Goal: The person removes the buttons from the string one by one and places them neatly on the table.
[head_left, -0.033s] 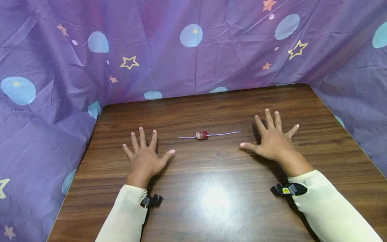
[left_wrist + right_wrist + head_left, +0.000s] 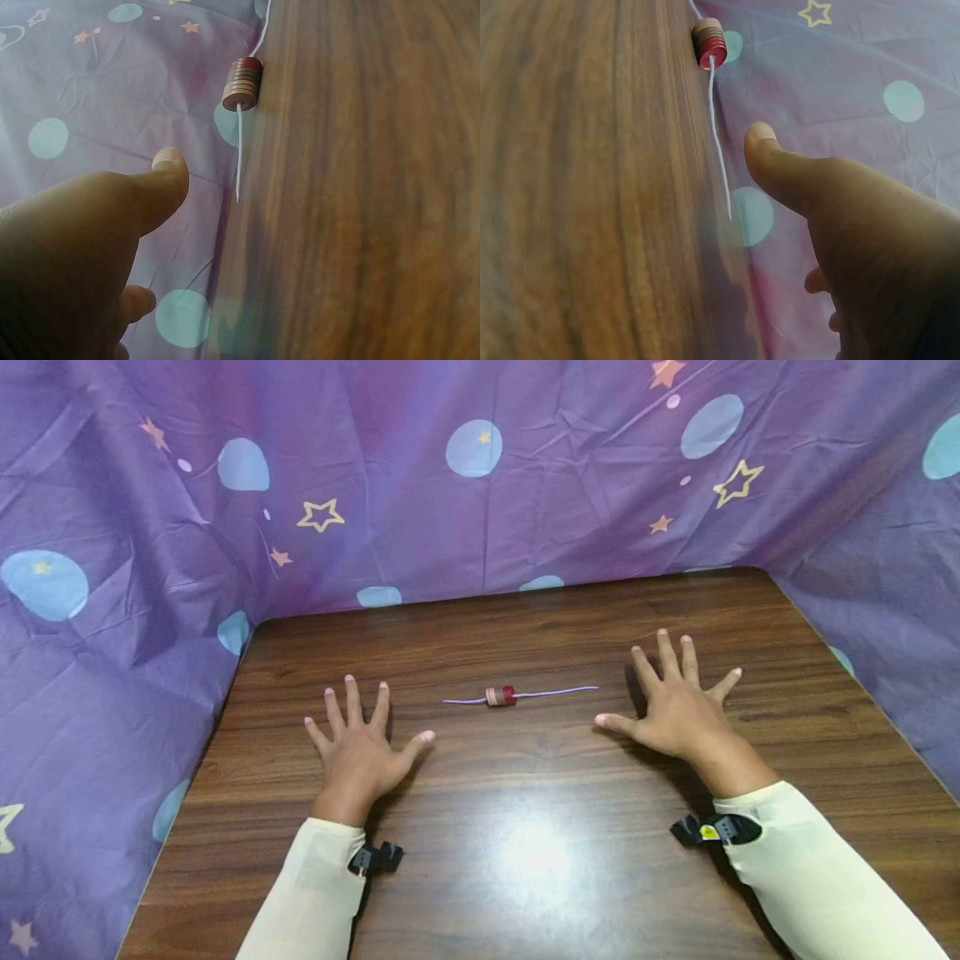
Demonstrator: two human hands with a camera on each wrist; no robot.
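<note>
Several thin round disc beads (image 2: 500, 696) sit packed together on a pale string (image 2: 558, 692) in the middle of the table. From left to right in the head view they run pinkish tan, brown and red. Both string ends lie loose on the wood, the right one longer. My left hand (image 2: 358, 764) is spread palm down left of the string, holding nothing. To the right, my right hand (image 2: 681, 714) is likewise spread and holds nothing; its thumb is near the string's right end. The left wrist view shows the tan end disc (image 2: 240, 101), the right wrist view the red one (image 2: 714, 58).
The brown wood-grain table (image 2: 525, 635) has a bright glare patch near its front. A purple cloth (image 2: 405, 485) with stars and blue dots hangs behind it and at both sides. Black wrist cameras (image 2: 375, 858) are strapped over pale sleeves (image 2: 307, 893).
</note>
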